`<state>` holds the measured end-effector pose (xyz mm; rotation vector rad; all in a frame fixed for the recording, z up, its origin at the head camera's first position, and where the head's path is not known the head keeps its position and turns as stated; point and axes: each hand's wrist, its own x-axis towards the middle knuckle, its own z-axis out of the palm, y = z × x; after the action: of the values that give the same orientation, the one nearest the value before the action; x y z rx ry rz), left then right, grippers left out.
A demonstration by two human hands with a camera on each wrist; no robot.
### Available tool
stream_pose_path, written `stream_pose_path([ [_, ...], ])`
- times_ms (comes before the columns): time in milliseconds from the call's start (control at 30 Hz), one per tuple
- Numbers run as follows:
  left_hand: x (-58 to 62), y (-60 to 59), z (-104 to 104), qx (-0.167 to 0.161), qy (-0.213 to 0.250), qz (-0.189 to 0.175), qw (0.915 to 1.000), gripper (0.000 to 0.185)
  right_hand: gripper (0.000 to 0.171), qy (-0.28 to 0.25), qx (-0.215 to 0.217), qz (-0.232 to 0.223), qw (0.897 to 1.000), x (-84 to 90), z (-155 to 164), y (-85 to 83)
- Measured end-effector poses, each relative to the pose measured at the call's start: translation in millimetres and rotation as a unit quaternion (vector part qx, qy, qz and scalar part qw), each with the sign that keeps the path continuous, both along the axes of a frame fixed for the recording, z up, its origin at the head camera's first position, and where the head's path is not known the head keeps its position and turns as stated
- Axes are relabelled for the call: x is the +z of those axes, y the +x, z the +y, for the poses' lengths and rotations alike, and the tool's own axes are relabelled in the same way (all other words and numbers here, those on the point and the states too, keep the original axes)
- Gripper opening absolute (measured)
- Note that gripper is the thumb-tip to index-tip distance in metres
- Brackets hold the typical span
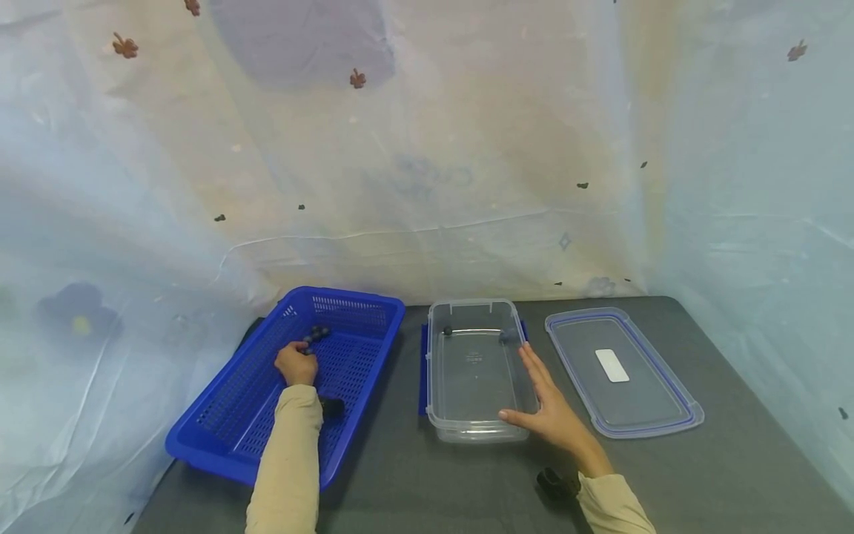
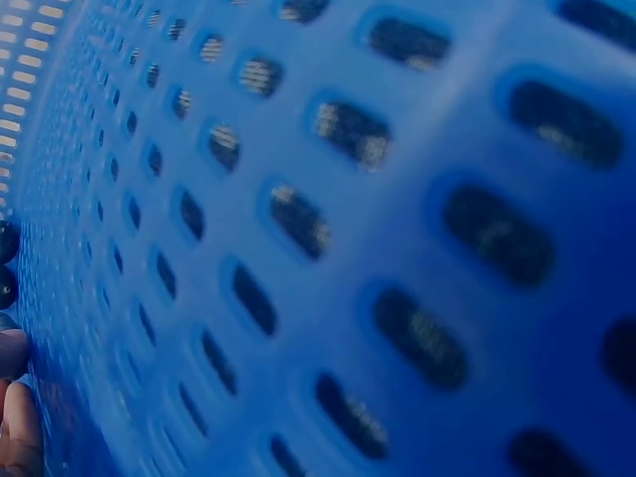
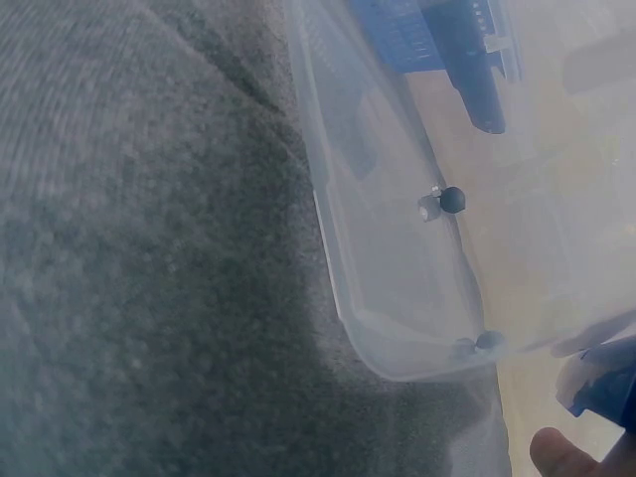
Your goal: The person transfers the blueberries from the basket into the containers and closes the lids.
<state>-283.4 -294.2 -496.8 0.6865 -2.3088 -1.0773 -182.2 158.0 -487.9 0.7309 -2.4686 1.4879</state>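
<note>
A: Left hand (image 1: 296, 363): fingers closed on small dark beads (image 1: 316, 334) inside the blue basket (image 1: 220, 445)?

B: Yes. Pinch them firmly. Keep your right hand (image 1: 550, 411) flat, bracing the clear container (image 1: 475, 432).

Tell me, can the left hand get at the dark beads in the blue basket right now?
Probably yes: the left hand is already inside the blue basket, right beside the dark beads, with nothing between them.
</note>
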Motion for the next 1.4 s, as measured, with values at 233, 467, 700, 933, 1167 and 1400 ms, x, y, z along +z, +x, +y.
stream_pose_path([
  [233,-0.9,0.1,2,0.000,0.004,-0.004,1.0000,0.024,0.108,0.000,-0.002,-0.002,1.000,-7.0,1,-2.5],
  [467,0.3,0.8,2,-0.001,0.004,0.007,1.0000,0.023,0.108,-0.004,0.000,-0.007,1.000,-6.6,1,-2.5],
  [700,12.3,0.5,4,-0.002,0.030,0.024,0.9992,0.023,0.107,-0.001,0.001,-0.007,1.000,-5.9,1,-2.1],
  [933,27.3,-5.4,5,-0.025,0.031,0.041,0.9984,0.023,0.107,-0.001,-0.001,-0.003,1.000,-7.0,1,-1.5],
  [1167,44.9,-9.2,7,-0.068,0.029,0.057,0.9956,0.025,0.108,-0.004,0.001,-0.001,1.000,-7.2,1,-1.4],
  [1400,58.7,-11.5,10,-0.094,0.008,0.056,0.9940,0.027,0.107,-0.007,0.002,-0.004,1.000,-6.5,2,-1.0],
])
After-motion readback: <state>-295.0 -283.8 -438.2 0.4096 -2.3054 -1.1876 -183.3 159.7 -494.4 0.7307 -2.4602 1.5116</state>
